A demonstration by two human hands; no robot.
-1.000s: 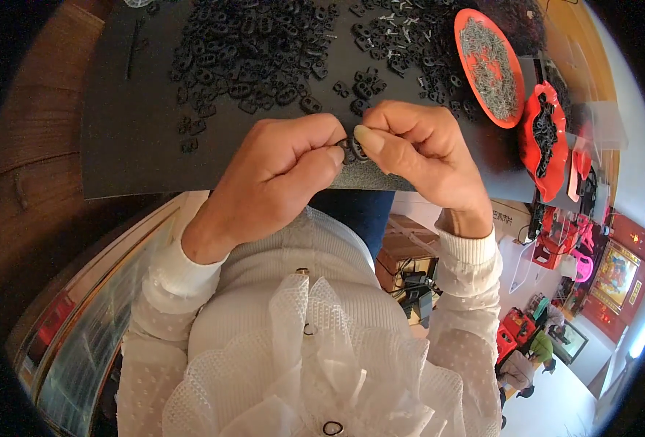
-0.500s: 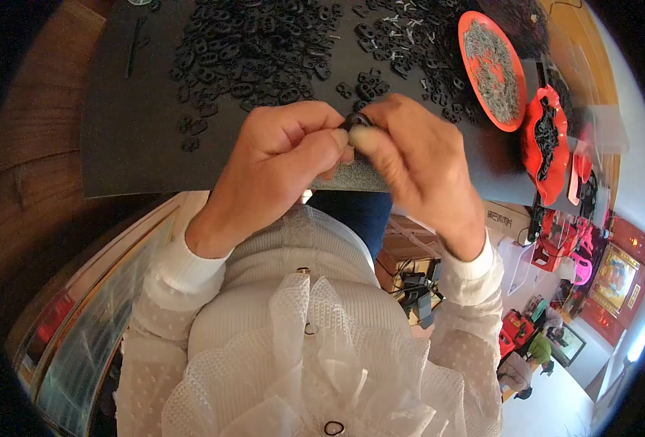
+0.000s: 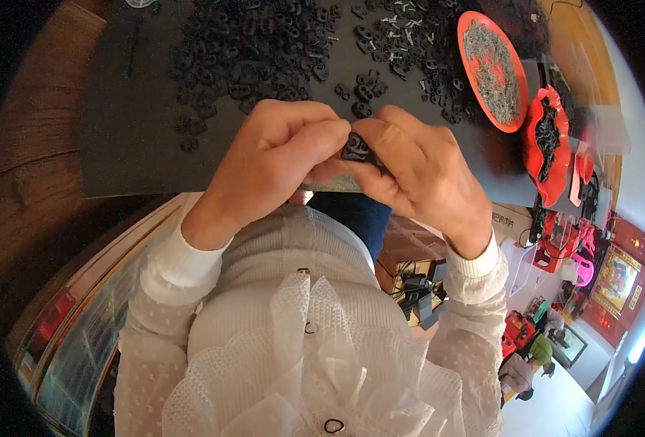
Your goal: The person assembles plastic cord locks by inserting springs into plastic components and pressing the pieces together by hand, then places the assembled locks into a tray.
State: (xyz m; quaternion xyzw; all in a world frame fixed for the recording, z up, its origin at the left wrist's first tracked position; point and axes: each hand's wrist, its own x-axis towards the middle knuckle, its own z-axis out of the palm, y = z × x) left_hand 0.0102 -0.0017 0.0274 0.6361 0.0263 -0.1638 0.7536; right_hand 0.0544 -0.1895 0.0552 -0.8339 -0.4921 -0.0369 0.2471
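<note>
My left hand [image 3: 282, 164] and my right hand [image 3: 421, 167] meet over the near edge of the dark table. Between them is a small black plastic part [image 3: 357, 148] with curved openings, its face partly showing. The right thumb and forefinger pinch this part. Closed fingertips of the left hand press against its left side; whether they hold another small piece is hidden. Just beyond the hands lies a small cluster of similar black parts [image 3: 366, 89]. A large heap of black parts [image 3: 253, 51] spreads farther back on the left.
An orange-red plate [image 3: 464, 54] of small metal pins stands at the back right. Nearer is a red wavy-rimmed dish [image 3: 553, 186] with black pieces. Loose pins and black parts [image 3: 403, 44] lie left of the plate. A thin dark rod [image 3: 132, 47] rests at far left.
The black part has turned and come nearer to me, so more of its face shows. My right hand has shifted slightly right, its thumb moving lower.
</note>
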